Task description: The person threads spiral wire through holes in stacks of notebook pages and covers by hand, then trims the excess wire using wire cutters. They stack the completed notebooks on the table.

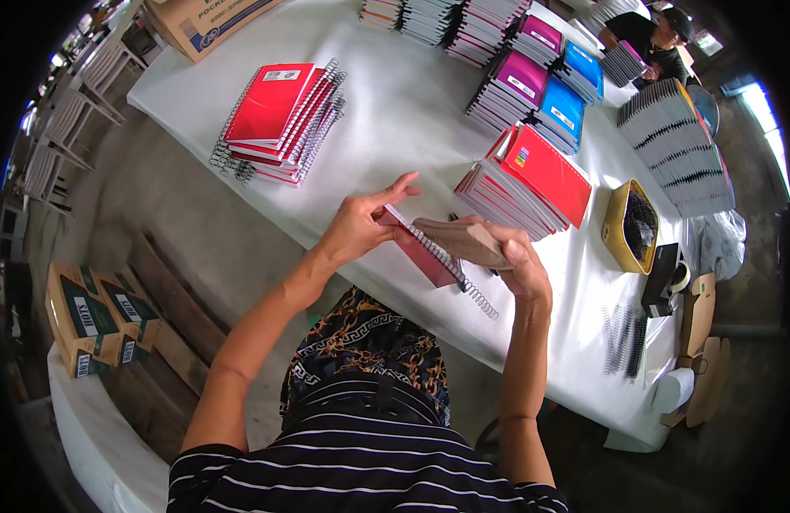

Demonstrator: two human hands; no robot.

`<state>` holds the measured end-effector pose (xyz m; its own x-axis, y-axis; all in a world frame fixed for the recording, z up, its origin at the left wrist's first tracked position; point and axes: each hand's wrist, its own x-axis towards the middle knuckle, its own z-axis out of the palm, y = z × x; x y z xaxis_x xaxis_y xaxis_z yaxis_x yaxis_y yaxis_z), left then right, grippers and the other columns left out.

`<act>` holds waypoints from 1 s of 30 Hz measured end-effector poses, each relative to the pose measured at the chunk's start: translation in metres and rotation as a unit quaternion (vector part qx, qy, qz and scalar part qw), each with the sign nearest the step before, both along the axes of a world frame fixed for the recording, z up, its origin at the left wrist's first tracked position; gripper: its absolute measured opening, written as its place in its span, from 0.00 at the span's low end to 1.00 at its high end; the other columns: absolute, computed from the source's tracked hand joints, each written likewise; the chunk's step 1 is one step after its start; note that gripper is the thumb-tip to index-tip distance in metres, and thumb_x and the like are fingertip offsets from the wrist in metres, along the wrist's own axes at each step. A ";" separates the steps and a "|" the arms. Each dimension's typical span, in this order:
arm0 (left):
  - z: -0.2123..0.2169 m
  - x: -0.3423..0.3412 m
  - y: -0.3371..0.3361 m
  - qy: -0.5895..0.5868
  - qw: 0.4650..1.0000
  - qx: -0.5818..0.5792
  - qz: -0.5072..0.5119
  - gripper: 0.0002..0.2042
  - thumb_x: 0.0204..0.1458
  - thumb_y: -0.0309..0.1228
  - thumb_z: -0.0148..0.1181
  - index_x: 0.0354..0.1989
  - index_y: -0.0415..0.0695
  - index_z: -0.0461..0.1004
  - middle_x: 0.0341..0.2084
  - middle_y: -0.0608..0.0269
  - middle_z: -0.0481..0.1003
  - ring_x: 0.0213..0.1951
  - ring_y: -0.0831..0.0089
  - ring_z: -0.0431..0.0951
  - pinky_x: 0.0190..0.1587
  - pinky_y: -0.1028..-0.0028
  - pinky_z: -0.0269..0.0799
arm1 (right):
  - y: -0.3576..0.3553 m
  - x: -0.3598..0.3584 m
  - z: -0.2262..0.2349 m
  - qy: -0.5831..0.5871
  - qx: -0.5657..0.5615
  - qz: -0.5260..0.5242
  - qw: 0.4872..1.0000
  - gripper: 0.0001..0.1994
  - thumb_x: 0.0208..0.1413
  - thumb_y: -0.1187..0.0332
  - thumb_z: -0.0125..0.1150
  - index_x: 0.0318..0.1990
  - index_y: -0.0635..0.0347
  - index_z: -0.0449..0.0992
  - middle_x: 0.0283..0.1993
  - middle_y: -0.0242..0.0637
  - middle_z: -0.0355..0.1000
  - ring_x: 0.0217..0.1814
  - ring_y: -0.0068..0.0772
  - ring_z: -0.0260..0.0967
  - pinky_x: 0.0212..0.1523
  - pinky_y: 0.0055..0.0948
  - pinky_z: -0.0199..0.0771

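Observation:
My left hand (361, 224) pinches the upper end of a red notebook (422, 258), its thumb on the edge and its other fingers raised. The notebook is held on edge above the table. A metal spiral coil (478, 299) runs along its bound side and sticks out past the end near my right hand. Closed around a brown block (463, 242), my right hand (525, 263) has the block lying along the coil. Whether the block touches the coil, I cannot tell. Just beyond the block stands a stack of red notebooks (549, 175).
A pile of red spiral notebooks (271, 107) lies at the left on the white-covered table (185, 94). Purple notebooks (514, 81) and blue notebooks (561, 111) stand farther back. A yellow bin (617, 235) and loose coils (624, 342) lie to the right. Another person (647, 43) sits at the far right.

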<state>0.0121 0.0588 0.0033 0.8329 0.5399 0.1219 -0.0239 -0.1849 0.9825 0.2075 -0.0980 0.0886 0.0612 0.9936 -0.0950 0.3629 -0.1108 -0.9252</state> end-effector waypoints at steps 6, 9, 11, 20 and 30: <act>-0.001 0.001 -0.002 -0.015 1.000 0.002 -0.007 0.44 0.42 0.18 0.71 0.70 0.56 0.59 0.58 0.58 0.73 0.50 0.80 0.75 0.51 0.75 0.76 | -0.010 0.005 -0.027 0.247 0.108 -0.009 0.963 0.26 0.56 0.50 0.60 0.52 0.63 0.80 0.47 0.46 0.76 0.50 0.39 0.71 0.55 0.34 0.66; -0.004 -0.003 -0.003 -0.001 1.000 -0.006 -0.006 0.43 0.43 0.16 0.69 0.70 0.56 0.59 0.58 0.58 0.73 0.51 0.80 0.74 0.51 0.75 0.77 | 0.006 -0.007 -0.013 0.026 0.031 -0.005 0.999 0.22 0.57 0.55 0.60 0.51 0.63 0.80 0.45 0.44 0.75 0.46 0.36 0.71 0.51 0.32 0.67; 0.003 0.000 -0.001 -0.003 1.000 -0.009 -0.009 0.43 0.45 0.14 0.67 0.71 0.55 0.57 0.58 0.58 0.72 0.52 0.79 0.74 0.51 0.74 0.77 | 0.010 -0.005 -0.010 0.011 0.007 -0.017 1.000 0.23 0.56 0.55 0.61 0.52 0.63 0.80 0.44 0.43 0.74 0.45 0.35 0.69 0.49 0.33 0.67; -0.009 -0.009 0.011 -0.012 0.996 -0.035 -0.081 0.40 0.52 0.25 0.66 0.73 0.50 0.50 0.59 0.54 0.71 0.56 0.74 0.73 0.49 0.73 0.78 | -0.009 -0.017 0.010 -0.002 0.002 -0.060 0.998 0.25 0.57 0.52 0.59 0.53 0.64 0.78 0.50 0.44 0.73 0.51 0.38 0.69 0.54 0.34 0.66; 0.046 -0.019 0.024 0.019 0.999 0.019 -0.048 0.23 0.56 0.39 0.63 0.58 0.43 0.73 0.55 0.62 0.76 0.64 0.66 0.67 0.63 0.69 0.65 | -0.149 0.002 -0.029 -0.573 -0.008 -0.299 0.763 0.22 0.45 0.64 0.74 0.50 0.49 0.81 0.59 0.43 0.69 0.65 0.48 0.60 0.65 0.50 0.50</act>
